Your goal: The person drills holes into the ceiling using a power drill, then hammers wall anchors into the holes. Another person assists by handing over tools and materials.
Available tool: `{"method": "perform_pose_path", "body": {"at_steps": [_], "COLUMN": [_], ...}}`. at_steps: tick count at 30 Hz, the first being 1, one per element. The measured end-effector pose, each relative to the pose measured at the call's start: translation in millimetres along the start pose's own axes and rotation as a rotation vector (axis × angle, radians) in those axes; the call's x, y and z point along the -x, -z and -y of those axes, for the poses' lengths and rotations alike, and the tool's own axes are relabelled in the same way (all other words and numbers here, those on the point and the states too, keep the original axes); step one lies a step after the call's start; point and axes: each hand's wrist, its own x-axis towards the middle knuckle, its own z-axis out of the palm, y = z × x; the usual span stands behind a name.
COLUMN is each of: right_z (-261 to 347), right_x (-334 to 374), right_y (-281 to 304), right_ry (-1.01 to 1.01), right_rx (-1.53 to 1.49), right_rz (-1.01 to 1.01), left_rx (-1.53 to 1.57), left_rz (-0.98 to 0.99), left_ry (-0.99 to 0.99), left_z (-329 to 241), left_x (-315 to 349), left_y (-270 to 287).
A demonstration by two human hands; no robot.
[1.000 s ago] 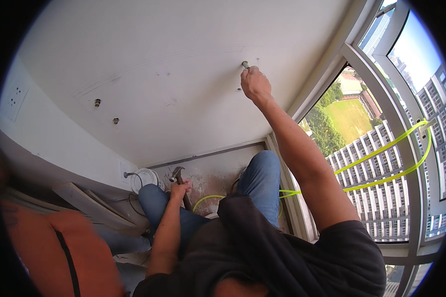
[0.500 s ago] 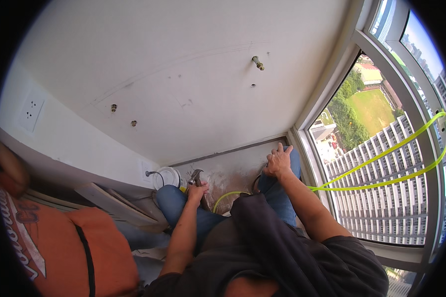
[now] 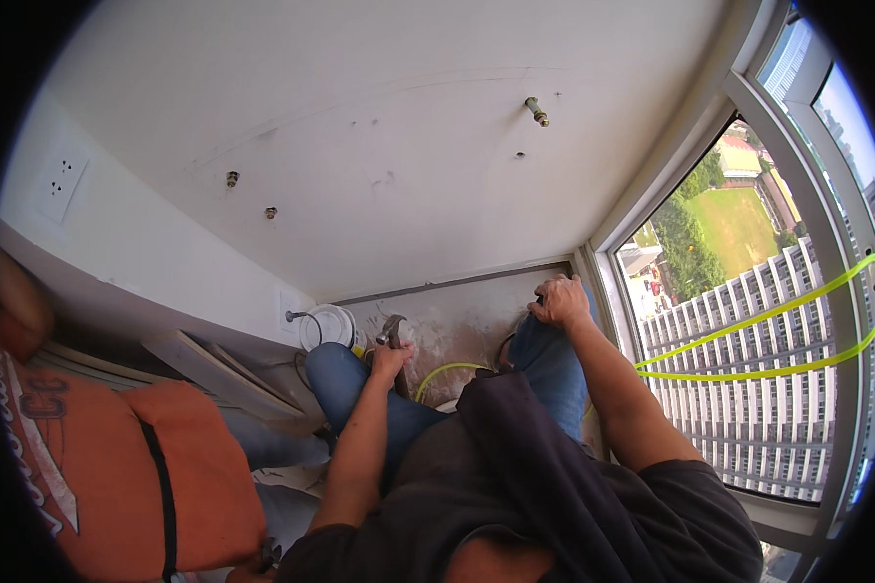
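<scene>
My left hand point(image 3: 389, 363) is wrapped round the handle of a claw hammer point(image 3: 390, 331), held upright beside my left knee with its metal head above the fist. At my right knee, my right hand point(image 3: 562, 301) has its fingers curled together. A small dark patch shows at its fingertips; whether it is a held thing or shadow is unclear. Both knees are bent, in blue jeans point(image 3: 338, 377). Between them a yellow-green strap point(image 3: 447, 368) curves over the dusty floor ledge point(image 3: 467, 316).
Metal anchor bolts point(image 3: 537, 113) stick out of the white wall point(image 3: 408, 214). A white bucket point(image 3: 332, 321) stands by the left corner, near boards point(image 3: 214, 371). A co-worker in an orange shirt point(image 3: 204, 486) is close on my left. Bright straps point(image 3: 768, 367) cross the tall window point(image 3: 739, 340) at right.
My right hand's fingers, spread over the knee before, have curled in. The left hand keeps its grip on the hammer. The view has shifted slightly.
</scene>
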Motion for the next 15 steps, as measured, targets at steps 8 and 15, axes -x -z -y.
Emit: {"method": "perform_pose_path", "body": {"at_steps": [8, 15], "right_z": [4.8, 11.1], "right_x": [1.7, 5.7], "right_y": [-4.2, 2.0], "right_ry": [-0.010, 0.002], "right_rx": [-0.016, -0.037], "right_rz": [-0.016, -0.033], "left_rx": [-0.009, -0.151], "left_rz": [0.052, 0.013], "left_ry": [0.016, -0.030], "left_z": [10.7, 27.3], "left_x": [-4.5, -16.5], "left_y": [-0.3, 0.2]}}
